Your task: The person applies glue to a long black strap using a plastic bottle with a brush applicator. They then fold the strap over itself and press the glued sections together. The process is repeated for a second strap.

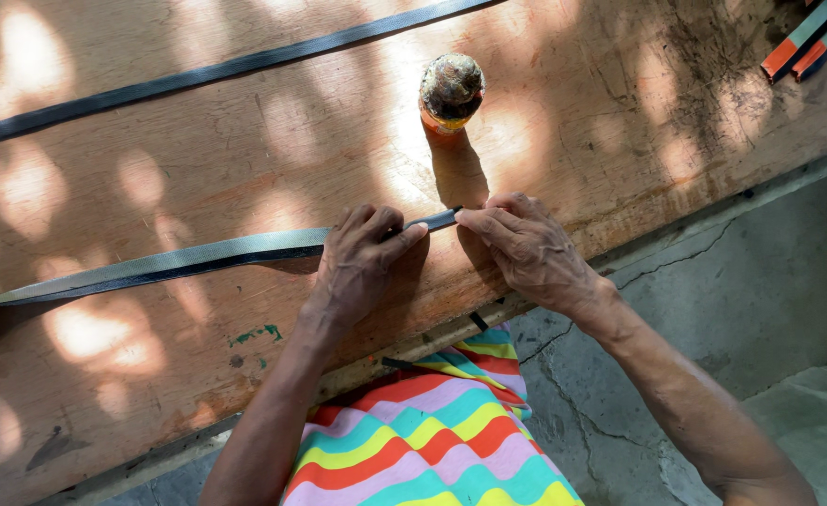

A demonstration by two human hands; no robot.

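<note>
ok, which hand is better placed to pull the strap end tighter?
Probably the right hand: its fingertips pinch the free end of the grey strap on the wooden board. The left hand presses the strap down just behind that end, so it looks better suited to anchoring.

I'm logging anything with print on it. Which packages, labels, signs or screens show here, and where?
Small bottle: the only container, upright on the wooden board beyond both hands, orange body, grimy rounded cap; no label can be made out.
No signs, screens or other packages show.
</note>
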